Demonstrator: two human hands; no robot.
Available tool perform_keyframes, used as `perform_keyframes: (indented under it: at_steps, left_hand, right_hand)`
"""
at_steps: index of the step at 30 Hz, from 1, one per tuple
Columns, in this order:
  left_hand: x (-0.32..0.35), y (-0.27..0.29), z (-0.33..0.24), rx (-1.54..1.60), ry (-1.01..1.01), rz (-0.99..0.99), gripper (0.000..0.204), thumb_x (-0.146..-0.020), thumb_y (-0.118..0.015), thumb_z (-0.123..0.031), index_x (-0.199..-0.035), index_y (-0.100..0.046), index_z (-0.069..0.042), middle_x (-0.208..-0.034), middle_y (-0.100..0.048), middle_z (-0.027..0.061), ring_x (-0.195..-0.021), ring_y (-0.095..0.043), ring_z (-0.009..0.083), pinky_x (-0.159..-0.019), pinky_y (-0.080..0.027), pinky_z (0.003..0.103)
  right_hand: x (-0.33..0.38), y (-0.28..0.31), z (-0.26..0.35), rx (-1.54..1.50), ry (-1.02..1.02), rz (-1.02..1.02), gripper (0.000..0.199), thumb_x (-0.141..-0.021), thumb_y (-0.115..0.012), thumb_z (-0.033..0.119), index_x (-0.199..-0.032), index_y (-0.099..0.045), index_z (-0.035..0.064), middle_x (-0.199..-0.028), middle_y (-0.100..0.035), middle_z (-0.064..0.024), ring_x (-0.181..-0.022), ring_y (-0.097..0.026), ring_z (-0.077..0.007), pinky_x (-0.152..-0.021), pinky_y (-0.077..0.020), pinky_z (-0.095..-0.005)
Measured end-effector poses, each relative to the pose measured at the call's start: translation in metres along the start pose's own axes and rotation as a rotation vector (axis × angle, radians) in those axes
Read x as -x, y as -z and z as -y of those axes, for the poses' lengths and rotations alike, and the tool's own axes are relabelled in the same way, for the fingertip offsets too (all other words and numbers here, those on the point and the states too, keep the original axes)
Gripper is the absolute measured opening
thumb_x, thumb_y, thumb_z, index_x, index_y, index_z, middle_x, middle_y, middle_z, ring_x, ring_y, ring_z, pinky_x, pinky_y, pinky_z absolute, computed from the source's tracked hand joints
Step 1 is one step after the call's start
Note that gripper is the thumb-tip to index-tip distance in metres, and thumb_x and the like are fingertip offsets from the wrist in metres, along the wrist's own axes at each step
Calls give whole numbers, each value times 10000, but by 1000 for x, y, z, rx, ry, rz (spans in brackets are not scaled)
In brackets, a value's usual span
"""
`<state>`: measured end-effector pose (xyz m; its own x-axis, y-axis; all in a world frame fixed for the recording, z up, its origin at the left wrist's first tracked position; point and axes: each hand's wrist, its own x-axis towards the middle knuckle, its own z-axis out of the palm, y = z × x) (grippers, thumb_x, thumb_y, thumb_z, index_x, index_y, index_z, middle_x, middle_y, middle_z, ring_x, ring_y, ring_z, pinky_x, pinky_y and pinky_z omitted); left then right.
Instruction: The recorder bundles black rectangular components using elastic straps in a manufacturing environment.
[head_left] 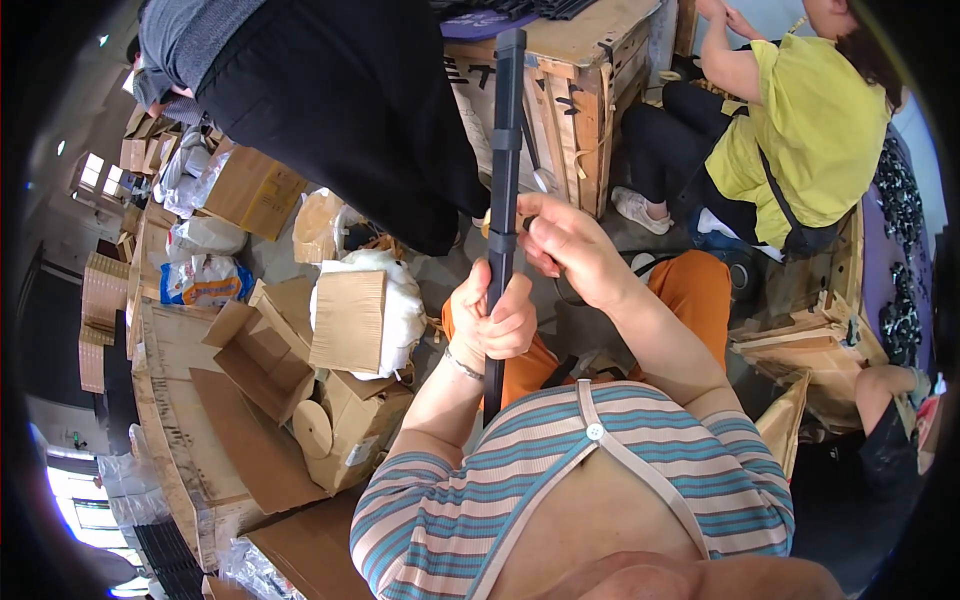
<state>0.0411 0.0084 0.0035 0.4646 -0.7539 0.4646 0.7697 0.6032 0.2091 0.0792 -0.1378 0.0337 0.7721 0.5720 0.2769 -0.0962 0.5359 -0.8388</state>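
Note:
A long black bar [508, 130] stands nearly upright in front of my chest, with several bands or joints along it. My left hand [497, 315] is wrapped around its lower part, thumb pointing up. Just above and to the right, my right hand [572, 245] is closed against the bar, its fingers curled in a pinch. A small yellowish thing [487, 224] shows at the bar's left side by these fingers. What the right fingers hold is too small and partly hidden to name.
At left, open cardboard boxes [262, 350] and a white bag [398, 310] lie beside a wooden crate [160, 350]. A person in dark trousers [350, 110] bends close ahead. Another in a yellow top [810, 130] sits at right. A wooden crate [580, 130] stands ahead.

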Motion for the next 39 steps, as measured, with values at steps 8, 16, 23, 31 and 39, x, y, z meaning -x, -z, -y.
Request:
perform_keyframes:
  at_steps: [8,16,23,31,39]
  left_hand:
    - [-6,5,1,145,-3,96,456,-927,-402,-408,-666,-408,-34,-413,-293,-18,-277,-270,74,-248,-253,196]
    - [1,-3,-30,-230,-159,-93,449,-912,-417,-441,-694,-386,-49,-385,-287,-32,-286,-261,65,-258,-217,195]
    - [6,-19,-42,-1005,-649,-339,419,-903,-421,-460,-785,-432,-58,-456,-313,-6,-362,-268,89,-321,-224,216]
    - [-20,-46,-23,-1039,-919,-404,362,-875,-529,-368,-1013,-436,-46,-642,-418,31,-472,-367,119,-410,-295,229]
    - [18,-12,-25,-984,-1171,-866,258,-932,-398,-311,-938,-459,-60,-802,-494,68,-732,-514,207,-673,-439,344]
  right_hand:
    - [-9,-1,-6,-42,39,83,366,-905,-509,155,-1233,-411,24,-800,-472,31,-621,-396,-22,-518,-322,-164]
    - [7,38,-47,50,-169,-130,429,-890,-504,77,-1282,-345,8,-885,-564,-54,-652,-477,-78,-559,-398,-201]
    - [46,28,-115,137,-362,-237,279,-926,-414,94,-1193,-395,17,-810,-550,-69,-691,-576,-141,-604,-447,-235]
    - [59,13,-119,294,-343,-346,232,-934,-377,119,-1141,-414,21,-771,-498,-71,-438,-501,-142,-380,-406,-257]
    - [52,60,-99,996,100,-641,240,-891,-440,104,-1117,-433,23,-804,-570,-196,-649,-551,-329,-561,-435,-395]
